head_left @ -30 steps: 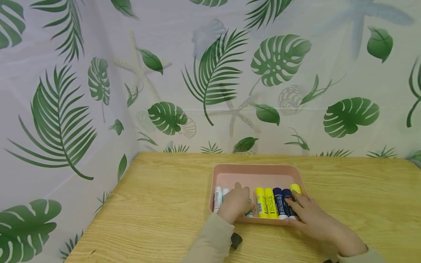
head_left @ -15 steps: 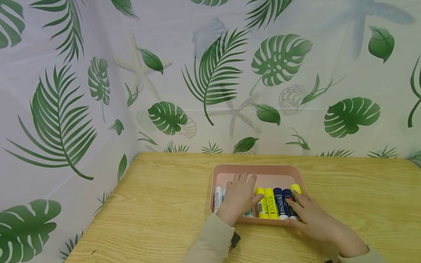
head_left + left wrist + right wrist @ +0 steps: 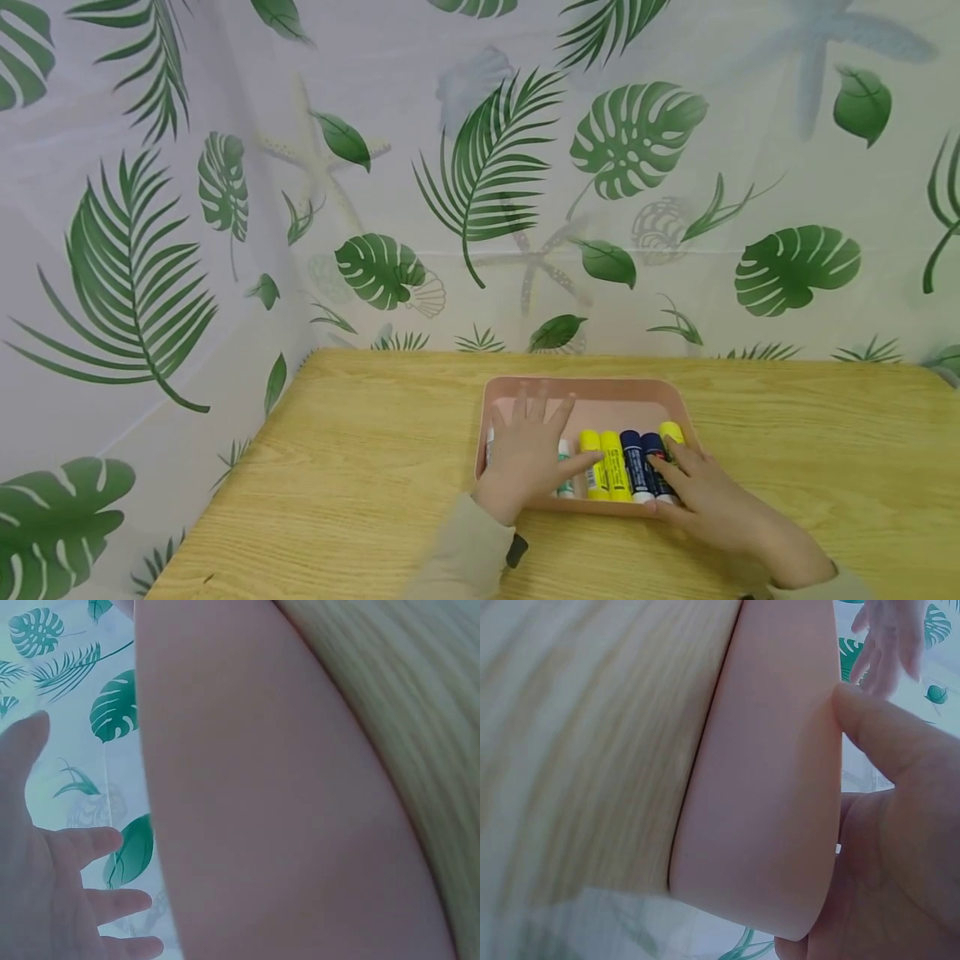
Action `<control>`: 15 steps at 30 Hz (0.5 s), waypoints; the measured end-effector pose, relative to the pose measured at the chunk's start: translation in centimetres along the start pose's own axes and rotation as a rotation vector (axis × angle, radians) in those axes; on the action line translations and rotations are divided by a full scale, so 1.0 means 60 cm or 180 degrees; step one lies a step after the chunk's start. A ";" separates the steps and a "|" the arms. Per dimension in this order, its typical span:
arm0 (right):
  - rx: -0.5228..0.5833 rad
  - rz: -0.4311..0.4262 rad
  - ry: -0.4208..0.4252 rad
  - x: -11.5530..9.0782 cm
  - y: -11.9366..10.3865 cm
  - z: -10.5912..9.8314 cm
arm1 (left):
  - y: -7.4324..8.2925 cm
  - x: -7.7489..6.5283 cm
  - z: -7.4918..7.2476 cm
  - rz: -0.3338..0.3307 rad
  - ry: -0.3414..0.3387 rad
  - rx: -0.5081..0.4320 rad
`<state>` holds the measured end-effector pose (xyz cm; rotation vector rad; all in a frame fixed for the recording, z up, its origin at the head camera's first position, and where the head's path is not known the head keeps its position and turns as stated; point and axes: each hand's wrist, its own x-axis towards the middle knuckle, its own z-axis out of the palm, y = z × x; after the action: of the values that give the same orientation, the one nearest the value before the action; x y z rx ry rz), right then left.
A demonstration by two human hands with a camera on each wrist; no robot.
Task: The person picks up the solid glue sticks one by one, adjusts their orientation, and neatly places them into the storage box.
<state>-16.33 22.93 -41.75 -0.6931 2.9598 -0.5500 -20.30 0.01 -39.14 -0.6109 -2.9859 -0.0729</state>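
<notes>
A pink tray (image 3: 600,507) holds a row of glue sticks. Its front wall fills much of both wrist views. Two yellow glue sticks (image 3: 616,467) lie at mid-row, followed by two navy ones (image 3: 636,467). Another yellow stick (image 3: 671,431) lies at the right end, partly covered. My left hand (image 3: 525,458) spreads its fingers over the tray's left part, holding nothing visible, and hides most white sticks there. One white-and-green stick (image 3: 565,475) shows beside its thumb. My right hand (image 3: 712,500) holds the tray's near right corner, thumb at the front rim, fingers reaching over the rightmost sticks.
The tray stands on a wood-grain table (image 3: 360,467). A white cloth (image 3: 675,50) printed with green leaves hangs behind and to the left. A small black object (image 3: 517,550) shows beside the left sleeve (image 3: 468,550).
My left hand has risen from the white sticks, spread its fingers and shifted slightly left, uncovering the white-and-green stick. My right hand stays at the tray's corner.
</notes>
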 end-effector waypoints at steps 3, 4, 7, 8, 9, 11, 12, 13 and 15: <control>-0.0009 0.0017 0.0015 -0.001 -0.001 -0.001 | -0.011 -0.008 0.000 0.0019 0.0019 -0.0068; -0.0005 0.0021 0.0007 -0.001 -0.001 -0.002 | -0.015 -0.011 0.001 0.0022 0.0029 -0.0104; 0.0041 0.0040 -0.0029 -0.002 -0.002 -0.005 | -0.027 -0.018 0.003 0.0039 0.0091 -0.0097; 0.0054 0.0034 -0.0034 -0.002 -0.003 -0.006 | -0.031 -0.021 0.002 0.0047 0.0108 -0.0097; 0.0077 0.0038 -0.0032 -0.002 -0.004 -0.007 | -0.035 -0.023 0.001 0.0056 0.0124 -0.0075; 0.0082 0.0031 -0.0005 -0.002 -0.008 -0.010 | -0.041 -0.027 -0.001 0.0068 0.0140 -0.0009; 0.0067 0.0023 0.0020 -0.001 -0.010 -0.013 | -0.044 -0.028 -0.003 0.0071 0.0143 0.0007; 0.0041 0.0011 0.0054 -0.001 -0.013 -0.015 | -0.046 -0.030 -0.005 0.0074 0.0143 -0.0013; -0.0041 0.0000 0.0140 0.000 -0.019 -0.022 | -0.049 -0.032 -0.009 0.0088 0.0144 -0.0025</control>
<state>-16.05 22.40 -40.14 -0.6911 3.0067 -0.5538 -19.67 -3.49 -38.89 -0.6424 -2.9342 -0.0950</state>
